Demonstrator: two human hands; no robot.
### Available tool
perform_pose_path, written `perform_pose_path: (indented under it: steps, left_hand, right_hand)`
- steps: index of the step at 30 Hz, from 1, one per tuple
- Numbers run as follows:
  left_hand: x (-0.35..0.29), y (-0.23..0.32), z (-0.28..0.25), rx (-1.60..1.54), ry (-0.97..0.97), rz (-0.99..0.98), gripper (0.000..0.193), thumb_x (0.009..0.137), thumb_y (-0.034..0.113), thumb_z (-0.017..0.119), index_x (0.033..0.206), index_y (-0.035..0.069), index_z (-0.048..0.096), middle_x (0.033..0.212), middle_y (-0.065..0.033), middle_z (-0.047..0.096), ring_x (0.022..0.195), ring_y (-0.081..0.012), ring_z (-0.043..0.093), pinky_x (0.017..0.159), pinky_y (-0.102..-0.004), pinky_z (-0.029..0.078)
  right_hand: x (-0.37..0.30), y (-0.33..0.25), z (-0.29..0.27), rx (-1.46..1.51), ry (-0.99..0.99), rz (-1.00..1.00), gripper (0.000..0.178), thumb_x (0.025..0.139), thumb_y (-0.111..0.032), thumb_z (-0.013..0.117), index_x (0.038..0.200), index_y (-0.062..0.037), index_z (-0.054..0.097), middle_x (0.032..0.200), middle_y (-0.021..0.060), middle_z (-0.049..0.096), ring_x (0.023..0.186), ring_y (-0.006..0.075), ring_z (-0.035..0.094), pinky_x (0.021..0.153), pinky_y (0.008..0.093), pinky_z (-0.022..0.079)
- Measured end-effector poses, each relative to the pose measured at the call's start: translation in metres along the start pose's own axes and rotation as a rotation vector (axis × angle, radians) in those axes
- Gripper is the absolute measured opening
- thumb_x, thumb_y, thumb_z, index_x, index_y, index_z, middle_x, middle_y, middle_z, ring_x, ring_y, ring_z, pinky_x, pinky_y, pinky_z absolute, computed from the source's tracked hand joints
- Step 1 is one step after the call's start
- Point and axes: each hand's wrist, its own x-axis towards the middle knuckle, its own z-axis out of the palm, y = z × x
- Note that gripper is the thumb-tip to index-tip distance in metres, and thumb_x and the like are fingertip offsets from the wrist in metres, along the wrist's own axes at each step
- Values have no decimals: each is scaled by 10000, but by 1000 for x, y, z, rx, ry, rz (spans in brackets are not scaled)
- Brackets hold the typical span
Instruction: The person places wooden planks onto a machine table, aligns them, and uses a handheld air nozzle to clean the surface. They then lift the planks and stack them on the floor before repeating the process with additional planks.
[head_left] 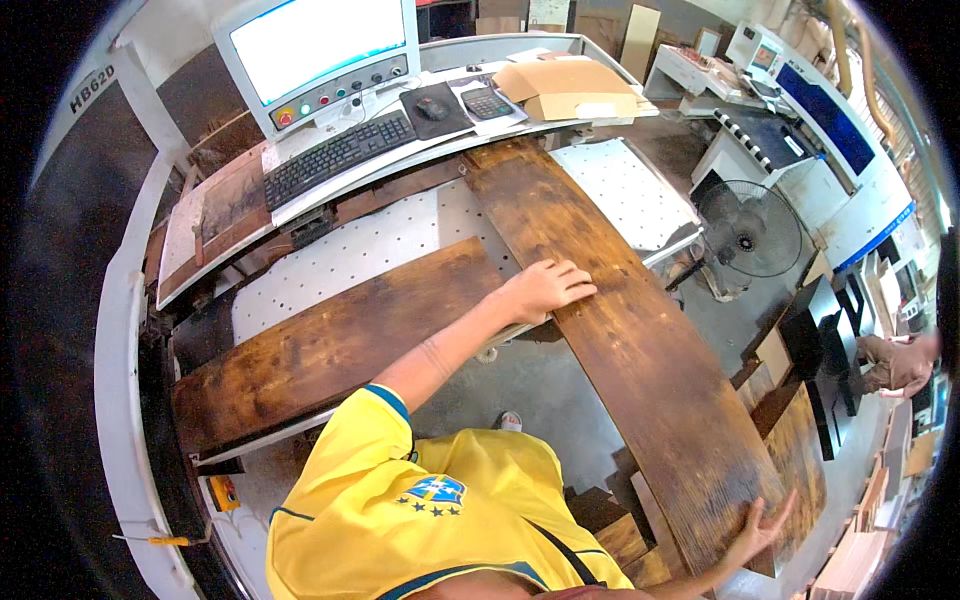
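A long brown wood-grain board [640,340] runs from the machine table toward me at the right. My left hand [548,290] is closed over its left edge near the middle, fingers on the top face and thumb hidden. At the board's near end, my right hand [762,532] grips the corner with thumb and fingers parted around it. A second wood-grain board [340,345] lies flat on the perforated white table [370,235], under my left forearm.
Beyond the table stand a monitor [325,50], a keyboard [340,158], a mouse [432,108], a calculator [486,102] and an open cardboard box [565,90]. A floor fan [748,240] is at right. More boards [800,460] lean near my right hand; another person [895,365] stands farther right.
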Motion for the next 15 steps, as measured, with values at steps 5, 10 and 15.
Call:
perform_pose_path:
  steps: [5,10,15]
  left_hand:
    - [17,-41,45,246,-100,-358,714,774,-40,710,1456,79,536,1546,-122,466,1382,-342,488,1139,-458,433]
    - [11,-42,-1,1,-216,-510,628,899,257,773,1444,58,534,1564,-175,447,1449,-365,428,1206,-518,356]
    - [-87,-6,-28,-88,-66,-663,494,970,314,691,1389,74,588,1518,-149,512,1426,-344,462,1196,-501,378]
  right_hand:
    - [17,116,108,165,-36,172,719,987,-220,748,1600,-46,416,1543,125,503,861,141,440,768,349,436]
    - [38,101,193,229,-211,275,749,992,-276,748,1591,-3,391,1470,245,583,1187,291,642,824,361,569]
    - [86,104,226,107,-478,377,654,997,-107,705,1584,-32,425,898,77,659,620,105,524,425,287,382]
